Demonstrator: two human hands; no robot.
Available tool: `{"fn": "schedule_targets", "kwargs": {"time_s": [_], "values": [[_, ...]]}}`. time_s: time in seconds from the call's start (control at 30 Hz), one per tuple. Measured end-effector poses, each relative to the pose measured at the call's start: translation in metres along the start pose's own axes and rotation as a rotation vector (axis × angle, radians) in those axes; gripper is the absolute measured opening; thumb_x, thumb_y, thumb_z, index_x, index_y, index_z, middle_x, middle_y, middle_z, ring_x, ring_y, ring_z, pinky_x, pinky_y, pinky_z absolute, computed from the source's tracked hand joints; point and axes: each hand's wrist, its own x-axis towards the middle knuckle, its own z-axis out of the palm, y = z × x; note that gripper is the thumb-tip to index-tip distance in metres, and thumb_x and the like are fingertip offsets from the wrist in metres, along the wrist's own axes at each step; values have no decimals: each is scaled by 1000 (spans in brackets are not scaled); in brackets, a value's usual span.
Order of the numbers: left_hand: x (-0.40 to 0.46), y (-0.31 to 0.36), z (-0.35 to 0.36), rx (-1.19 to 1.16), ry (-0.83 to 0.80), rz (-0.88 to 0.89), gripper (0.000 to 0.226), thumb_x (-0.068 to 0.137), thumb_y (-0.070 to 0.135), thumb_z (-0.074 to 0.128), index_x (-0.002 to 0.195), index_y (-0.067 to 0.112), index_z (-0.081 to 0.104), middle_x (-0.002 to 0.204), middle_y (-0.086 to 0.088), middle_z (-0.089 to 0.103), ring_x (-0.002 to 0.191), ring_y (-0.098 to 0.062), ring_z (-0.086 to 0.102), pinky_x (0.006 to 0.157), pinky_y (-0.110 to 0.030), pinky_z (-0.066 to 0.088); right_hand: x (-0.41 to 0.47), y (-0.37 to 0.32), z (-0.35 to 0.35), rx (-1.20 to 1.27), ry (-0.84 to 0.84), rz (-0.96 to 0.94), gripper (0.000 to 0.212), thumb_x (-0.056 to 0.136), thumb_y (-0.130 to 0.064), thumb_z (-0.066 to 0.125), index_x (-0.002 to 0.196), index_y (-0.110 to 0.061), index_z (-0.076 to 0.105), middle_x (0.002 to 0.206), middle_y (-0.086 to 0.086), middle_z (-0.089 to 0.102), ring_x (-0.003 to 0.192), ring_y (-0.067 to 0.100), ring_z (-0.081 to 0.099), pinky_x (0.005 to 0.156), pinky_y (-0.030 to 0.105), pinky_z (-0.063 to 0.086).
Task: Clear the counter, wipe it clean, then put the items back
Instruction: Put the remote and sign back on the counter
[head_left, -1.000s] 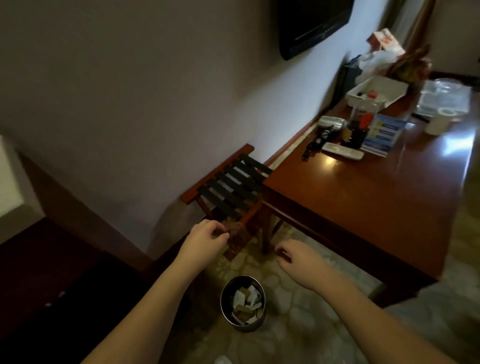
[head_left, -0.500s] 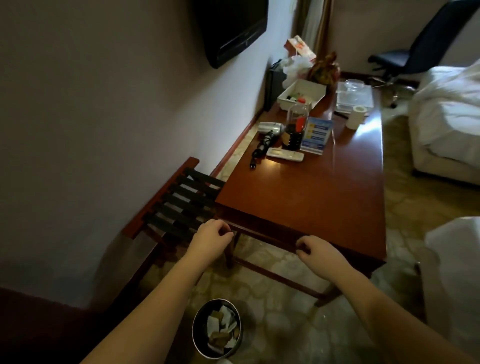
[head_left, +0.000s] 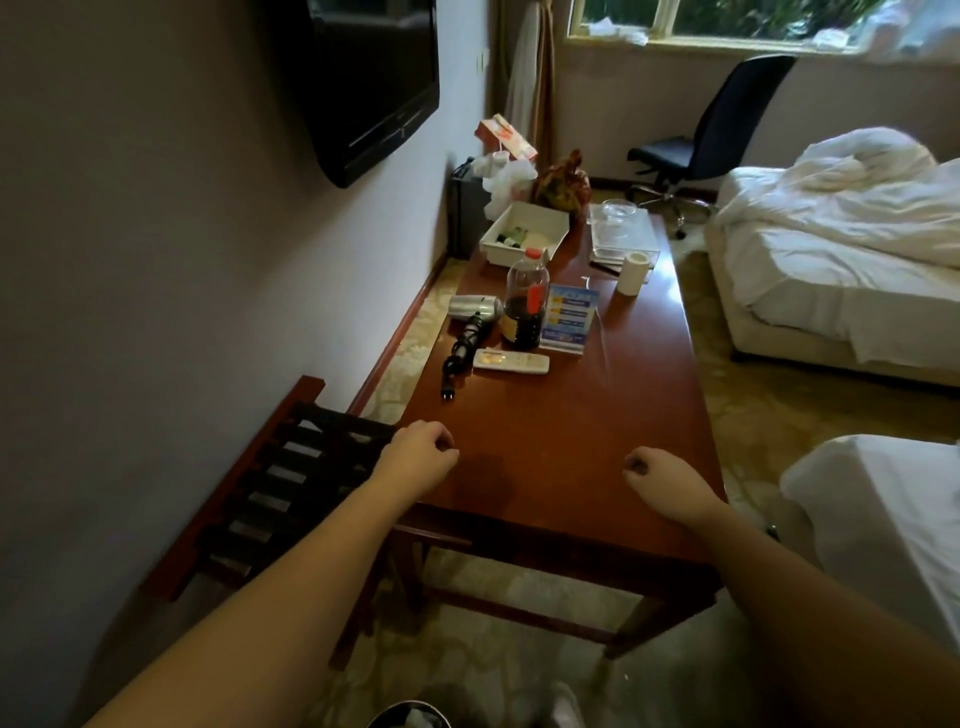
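Observation:
The long red-brown wooden counter (head_left: 561, 426) runs away from me along the left wall. On its far half lie a silver hair dryer (head_left: 475, 307) with a black cord, a white remote (head_left: 511, 361), a dark-liquid bottle (head_left: 525, 306) with a red cap, a blue sign card (head_left: 569, 317), a white tray (head_left: 524, 234), a paper roll (head_left: 632, 274) and a clear box (head_left: 621, 228). My left hand (head_left: 418, 454) hovers over the near left corner, fingers curled, holding nothing. My right hand (head_left: 662, 486) is curled over the near right part and holds nothing.
A slatted luggage rack (head_left: 291, 483) stands against the wall left of the counter. A black TV (head_left: 374, 88) hangs above. Two white beds (head_left: 841, 260) lie on the right, with a dark office chair (head_left: 717, 140) by the window. A waste bin (head_left: 410, 714) sits at my feet.
The view has swung right and up from the bin and rack toward the counter. Both hands have come forward over the counter's near end, still curled.

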Motion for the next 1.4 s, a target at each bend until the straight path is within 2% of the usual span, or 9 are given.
{"fn": "schedule_targets", "kwargs": {"time_s": [0.2, 0.47, 0.67, 0.77, 0.93, 1.03, 1.1, 1.27, 1.4], "values": [[71, 17, 4, 63, -23, 2, 23, 93, 33, 59, 113, 22, 63, 115, 3, 59, 100, -15, 58, 89, -39, 54, 81, 12, -15, 23, -28, 37, 30, 97, -26, 50, 125, -16, 55, 103, -5, 55, 77, 5, 58, 57, 18, 43], [183, 43, 31, 173, -86, -73, 25, 92, 31, 58, 115, 24, 60, 120, 2, 55, 108, -17, 53, 96, -40, 49, 224, 19, -37, 60, -23, 43, 26, 94, -23, 52, 119, -19, 58, 99, -5, 58, 83, 8, 58, 67, 23, 48], [258, 60, 61, 361, -101, -57, 44, 91, 29, 58, 133, 20, 50, 135, -3, 46, 124, -23, 43, 103, -39, 39, 306, 30, -32, 30, -18, 27, 25, 93, -23, 54, 117, -17, 58, 113, 1, 61, 89, 11, 56, 74, 25, 49], [289, 68, 76, 440, -121, -14, 49, 89, 26, 58, 135, 16, 45, 141, -7, 41, 129, -27, 39, 103, -40, 37, 340, 29, -31, 120, 22, 53, 40, 93, -21, 56, 132, -15, 50, 128, 5, 56, 101, 16, 57, 75, 24, 47], [323, 77, 94, 510, -129, 35, 74, 87, 22, 61, 151, 16, 24, 156, -6, 22, 143, -26, 20, 115, -39, 19, 384, 26, -25, 270, 47, 105, 61, 90, -23, 63, 145, -17, 35, 144, 6, 43, 109, 17, 56, 70, 22, 49], [335, 75, 101, 556, -175, 31, 79, 89, 26, 62, 153, 17, 17, 160, -6, 16, 147, -26, 11, 118, -41, 11, 402, 22, -17, 296, 44, 46, 53, 88, -26, 64, 137, -22, 44, 134, 2, 50, 111, 18, 56, 86, 39, 55], [340, 73, 105, 557, -192, 22, 77, 90, 26, 61, 153, 17, 18, 159, -6, 19, 147, -25, 12, 118, -42, 10, 410, 20, -12, 295, 39, 3, 39, 89, -25, 61, 127, -25, 51, 124, -1, 56, 106, 16, 57, 88, 43, 54], [339, 66, 115, 552, -144, 48, 56, 91, 28, 56, 143, 18, 38, 141, -5, 41, 132, -24, 34, 108, -41, 24, 410, 24, -9, 252, 62, -35, 21, 95, -26, 52, 114, -24, 60, 107, -4, 61, 88, 14, 60, 77, 38, 56], [328, 66, 121, 546, -177, -19, 59, 90, 37, 58, 142, 18, 39, 138, -6, 40, 128, -27, 35, 106, -41, 27, 392, 33, 4, 204, 89, -88, 24, 96, -23, 53, 118, -20, 60, 109, -5, 59, 95, 11, 55, 76, 26, 46]]}}
